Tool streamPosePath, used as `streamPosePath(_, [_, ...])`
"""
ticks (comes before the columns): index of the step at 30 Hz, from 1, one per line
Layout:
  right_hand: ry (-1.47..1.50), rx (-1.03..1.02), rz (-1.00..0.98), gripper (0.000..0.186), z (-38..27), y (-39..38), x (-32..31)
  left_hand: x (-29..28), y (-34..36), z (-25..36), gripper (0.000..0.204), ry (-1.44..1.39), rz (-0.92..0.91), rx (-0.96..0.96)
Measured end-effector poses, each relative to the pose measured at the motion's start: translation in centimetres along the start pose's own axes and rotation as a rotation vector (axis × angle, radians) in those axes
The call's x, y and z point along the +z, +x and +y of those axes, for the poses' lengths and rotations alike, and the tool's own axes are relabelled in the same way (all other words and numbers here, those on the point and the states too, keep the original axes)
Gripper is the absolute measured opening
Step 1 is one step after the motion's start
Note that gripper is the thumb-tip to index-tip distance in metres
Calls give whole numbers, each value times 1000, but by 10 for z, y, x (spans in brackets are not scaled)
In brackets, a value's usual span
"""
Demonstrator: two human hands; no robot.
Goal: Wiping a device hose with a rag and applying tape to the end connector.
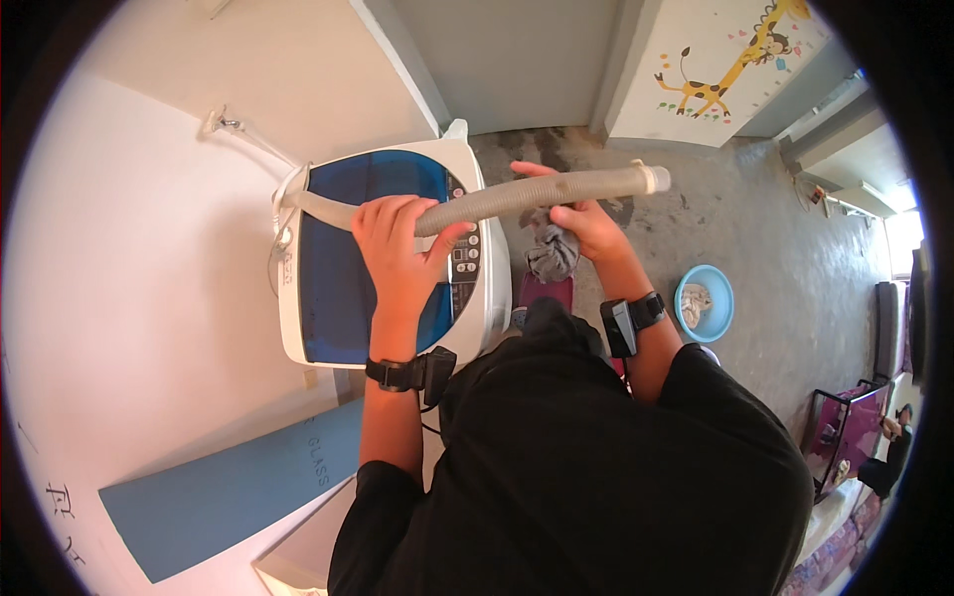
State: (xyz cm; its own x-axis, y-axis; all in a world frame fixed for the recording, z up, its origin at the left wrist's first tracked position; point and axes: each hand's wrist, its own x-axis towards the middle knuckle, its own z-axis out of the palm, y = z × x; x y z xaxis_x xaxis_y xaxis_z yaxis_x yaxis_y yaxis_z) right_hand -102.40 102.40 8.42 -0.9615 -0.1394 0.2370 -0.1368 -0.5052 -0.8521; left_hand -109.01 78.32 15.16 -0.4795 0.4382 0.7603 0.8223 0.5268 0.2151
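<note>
A ribbed grey drain hose (pixel 556 192) stretches across the blue lid of a white washing machine (pixel 492 298), its pale end cuff pointing right. My left hand (pixel 397 248) is closed over the hose above the lid, with the thumb sticking out to the right. Close to the hose's free end, my right hand (pixel 594 230) holds a crumpled grey cloth (pixel 554 254) against its underside. One right finger reaches out beyond the hose, and the hose partly hides this hand's grip.
A blue basin (pixel 730 303) with pale cloth inside stands on the concrete floor to the right. On the left, a blue panel (pixel 238 487) leans by the white wall, below a wall tap (pixel 224 123). Another person's arm (pixel 889 462) shows at the far right, beside a dark-framed purple table (pixel 845 437).
</note>
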Motion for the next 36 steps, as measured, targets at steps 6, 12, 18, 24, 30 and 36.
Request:
streamPosePath(6, [261, -78, 370, 55, 2, -4, -25, 16, 14, -4, 40, -12, 62, 55])
streamPosePath(12, [359, -172, 649, 46, -3, -3, -14, 25, 29, -20, 43, -188, -71, 124])
streamPosePath(18, [214, -281, 876, 24, -27, 5, 19, 10, 39, -11, 55, -340, -350, 181])
streamPosePath(24, [125, -296, 962, 26, -33, 24, 85, 15, 32, -9, 45, -491, -351, 0])
streamPosePath(30, [57, -474, 1067, 20, -10, 15, 120, 12, 23, -6, 42, -595, -315, -91])
streamPosePath(36, [-1092, -523, 965, 39, -6, 8, 128, 14, 25, -1, 36, -667, -483, -133])
